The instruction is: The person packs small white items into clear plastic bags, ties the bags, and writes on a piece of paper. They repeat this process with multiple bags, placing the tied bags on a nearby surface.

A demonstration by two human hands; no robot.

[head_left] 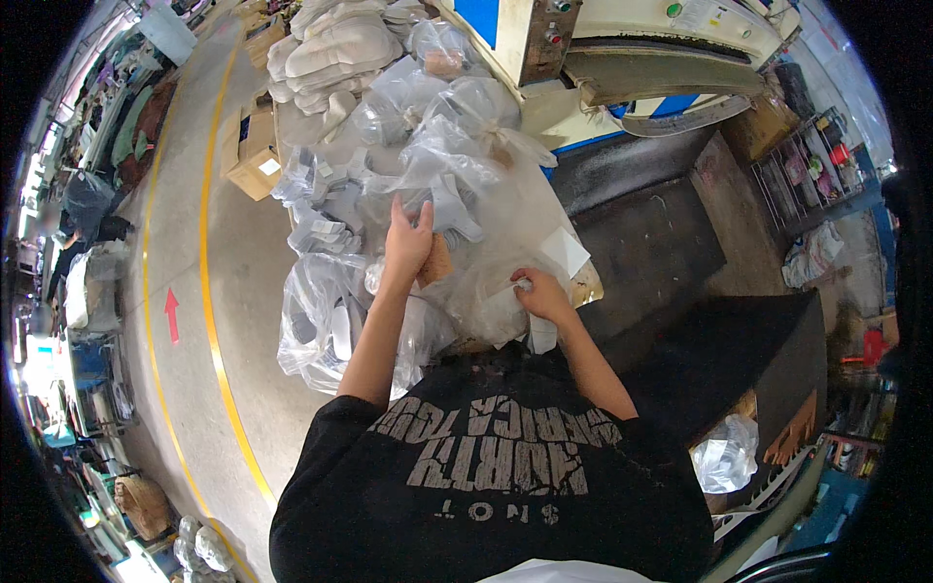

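My left hand (408, 241) reaches over a clear plastic bag, its fingers stretched and apart. Next to its palm is a small brown card (437, 262); I cannot tell whether the hand touches it. Just beyond the fingertips lie flat grey cut pieces (453, 209), partly covered by plastic. On the right, closer to my body, my right hand (542, 294) is closed, thumb and fingers pinching the thin film of an opened clear plastic bag (498, 309). A white sheet (565, 253) lies beyond that hand, at the table's right edge.
Stacks of off-white shaped pieces (335, 53) fill the table's far end. Knotted bags (466, 107) and more grey pieces (326, 228) surround my hands. A cardboard box (251, 151) stands to the left, beside a yellow-lined walkway (206, 228). A large machine (661, 78) rises at far right.
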